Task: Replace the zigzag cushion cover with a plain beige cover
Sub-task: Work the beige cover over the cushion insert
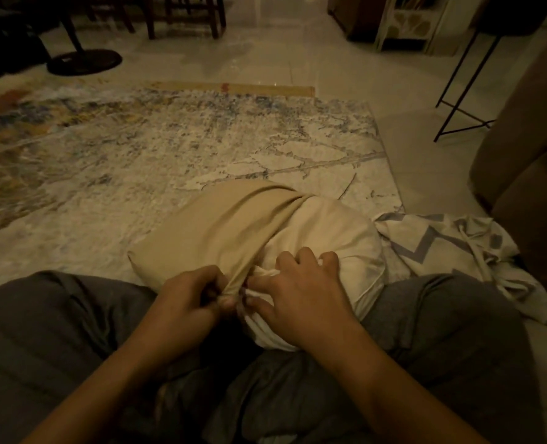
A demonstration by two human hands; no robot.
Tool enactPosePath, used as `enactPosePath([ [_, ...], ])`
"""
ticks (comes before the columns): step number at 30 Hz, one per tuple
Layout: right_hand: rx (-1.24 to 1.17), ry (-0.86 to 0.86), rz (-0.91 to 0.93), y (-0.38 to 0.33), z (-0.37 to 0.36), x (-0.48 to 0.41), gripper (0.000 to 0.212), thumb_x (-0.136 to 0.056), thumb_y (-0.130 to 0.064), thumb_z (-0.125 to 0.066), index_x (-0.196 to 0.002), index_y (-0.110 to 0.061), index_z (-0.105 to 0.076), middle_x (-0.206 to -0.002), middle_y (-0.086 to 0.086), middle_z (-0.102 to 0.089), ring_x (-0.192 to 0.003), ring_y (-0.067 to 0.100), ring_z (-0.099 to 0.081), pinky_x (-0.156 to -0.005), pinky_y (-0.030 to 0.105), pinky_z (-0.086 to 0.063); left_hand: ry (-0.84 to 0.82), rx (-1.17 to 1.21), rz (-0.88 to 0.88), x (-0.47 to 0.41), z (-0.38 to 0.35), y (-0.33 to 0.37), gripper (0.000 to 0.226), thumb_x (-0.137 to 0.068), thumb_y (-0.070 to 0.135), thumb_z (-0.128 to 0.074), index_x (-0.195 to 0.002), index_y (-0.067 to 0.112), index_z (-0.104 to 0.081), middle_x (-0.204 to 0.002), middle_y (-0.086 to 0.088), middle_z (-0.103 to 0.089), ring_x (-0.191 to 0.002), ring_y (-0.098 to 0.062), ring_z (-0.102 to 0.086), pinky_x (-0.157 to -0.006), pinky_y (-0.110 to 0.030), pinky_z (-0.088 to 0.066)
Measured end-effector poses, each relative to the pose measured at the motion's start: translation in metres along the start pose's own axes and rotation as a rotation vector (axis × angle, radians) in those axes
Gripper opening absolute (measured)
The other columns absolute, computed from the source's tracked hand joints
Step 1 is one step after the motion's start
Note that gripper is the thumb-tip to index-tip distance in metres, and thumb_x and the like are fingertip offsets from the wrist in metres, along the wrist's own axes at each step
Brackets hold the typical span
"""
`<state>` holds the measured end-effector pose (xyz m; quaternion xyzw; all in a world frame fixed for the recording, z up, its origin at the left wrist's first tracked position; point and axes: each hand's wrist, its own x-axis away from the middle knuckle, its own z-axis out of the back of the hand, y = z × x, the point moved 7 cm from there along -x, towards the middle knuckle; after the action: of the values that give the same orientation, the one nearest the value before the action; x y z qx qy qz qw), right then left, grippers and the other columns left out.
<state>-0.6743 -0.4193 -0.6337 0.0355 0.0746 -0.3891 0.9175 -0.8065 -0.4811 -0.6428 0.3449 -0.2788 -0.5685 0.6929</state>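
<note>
The step in hand appeared to be dressing the cushion insert point(330, 238) in the plain beige cover point(208, 232); the zigzag cover point(442, 241) already lay off, crumpled at centre right just beside it. The cushion sat at lower centre between the person's knees, against the rug point(105, 161). The left hand point(195, 296) pinched the beige cover's hem, and the right hand point(301, 293) gripped a bunched corner of the bare insert. The cover's closed end pointed toward the left of the frame and its mouth toward the right, so the long axis seemed to run across the frame. Next, the hem probably needed drawing rightward while the corner was tucked in.
</note>
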Motion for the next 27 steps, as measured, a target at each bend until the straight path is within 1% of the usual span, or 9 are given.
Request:
enactPosePath([
  [3,-0.014,-0.058,-0.071,0.011,0.005,-0.004,0.023,-0.083,-0.044,-0.054,-0.095,-0.031,-0.069,-0.107,0.001,-0.058,-0.1,0.029,-0.05,-0.082,0.045,-0.03,-0.067,0.252,-0.089,0.009,-0.022,0.024,0.021,-0.065,0.038,-0.065,-0.071,0.021,-0.054,-0.061,0.007,-0.054,-0.062,-0.006,-0.05,-0.058,-0.025,-0.038],
  [5,-0.128,-0.068,-0.109,0.025,0.01,-0.004,0.036,-0.085,-0.054,-0.044,-0.105,-0.035,-0.067,-0.115,-0.005,-0.054,-0.109,0.025,-0.047,-0.085,0.044,-0.03,-0.007,0.427,-0.094,0.006,-0.027,0.032,0.016,-0.069,0.026,-0.07,-0.069,0.021,-0.054,-0.062,0.006,-0.051,-0.064,-0.008,-0.047,-0.058,-0.025,-0.037],
  [8,-0.628,0.038,-0.153,0.049,0.031,0.006,0.043,-0.078,-0.07,-0.044,-0.109,-0.053,-0.067,-0.107,-0.018,-0.058,-0.108,0.009,-0.053,-0.093,0.042,-0.04,0.178,0.654,-0.034,-0.006,-0.01,0.026,0.014,-0.077,0.013,-0.061,-0.068,0.021,-0.055,-0.059,0.001,-0.053,-0.056,-0.009,-0.049,-0.052,-0.022,-0.039],
  [10,-0.825,0.081,-0.054,0.066,0.044,0.023,0.038,-0.079,-0.064,-0.057,-0.114,-0.055,-0.066,-0.119,-0.022,-0.057,-0.125,0.002,-0.047,-0.106,0.045,-0.037,0.274,0.575,-0.059,-0.016,0.006,0.025,0.008,-0.081,0.018,-0.058,-0.073,0.018,-0.055,-0.063,0.001,-0.053,-0.057,-0.01,-0.049,-0.051,-0.022,-0.04],
  [13,-0.569,0.011,0.194,0.078,0.056,0.047,0.053,-0.082,-0.066,-0.063,-0.132,-0.063,-0.045,-0.149,-0.027,-0.034,-0.145,0.011,-0.024,-0.113,0.055,-0.025,0.347,0.446,-0.108,-0.031,0.023,0.033,0.007,-0.087,0.026,-0.054,-0.082,0.023,-0.057,-0.071,0.002,-0.055,-0.064,-0.015,-0.051,-0.057,-0.029,-0.044],
  [16,-0.342,0.002,0.233,0.072,0.043,0.048,0.068,-0.081,-0.076,-0.056,-0.142,-0.065,-0.027,-0.154,-0.029,-0.025,-0.133,0.01,-0.038,-0.101,0.047,-0.037,0.322,0.423,-0.125,-0.045,0.025,0.052,0.013,-0.098,0.022,-0.053,-0.089,0.018,-0.061,-0.071,-0.002,-0.057,-0.061,-0.014,-0.052,-0.056,-0.031,-0.045],
  [19,-0.219,0.207,0.192,0.062,0.039,0.025,0.062,-0.083,-0.069,-0.056,-0.141,-0.059,-0.036,-0.144,-0.021,-0.045,-0.111,0.015,-0.053,-0.079,0.04,-0.043,0.193,0.5,-0.201,-0.056,0.018,0.084,0.015,-0.095,0.018,-0.053,-0.086,0.01,-0.062,-0.068,-0.005,-0.054,-0.061,-0.011,-0.051,-0.055,-0.025,-0.044],
  [23,-0.389,0.459,0.046,0.06,0.067,-0.01,0.03,-0.094,-0.054,-0.055,-0.114,-0.035,-0.066,-0.114,-0.01,-0.064,-0.082,0.013,-0.059,-0.062,0.035,-0.048,0.099,0.437,-0.357,-0.061,0.025,0.126,0.014,-0.086,0.018,-0.053,-0.083,0.009,-0.064,-0.073,-0.006,-0.06,-0.068,-0.012,-0.059,-0.06,-0.022,-0.047],
  [27,-0.481,0.674,-0.168,0.055,0.095,-0.031,0.016,-0.092,-0.04,-0.065,-0.082,-0.028,-0.061,-0.081,-0.012,-0.06,-0.06,0.007,-0.051,-0.045,0.029,-0.043,0.111,0.207,-0.558,-0.058,0.057,0.154,0.014,-0.087,0.029,-0.051,-0.086,0.024,-0.065,-0.076,0.003,-0.063,-0.071,-0.018,-0.062,-0.061,-0.034,-0.049],
])
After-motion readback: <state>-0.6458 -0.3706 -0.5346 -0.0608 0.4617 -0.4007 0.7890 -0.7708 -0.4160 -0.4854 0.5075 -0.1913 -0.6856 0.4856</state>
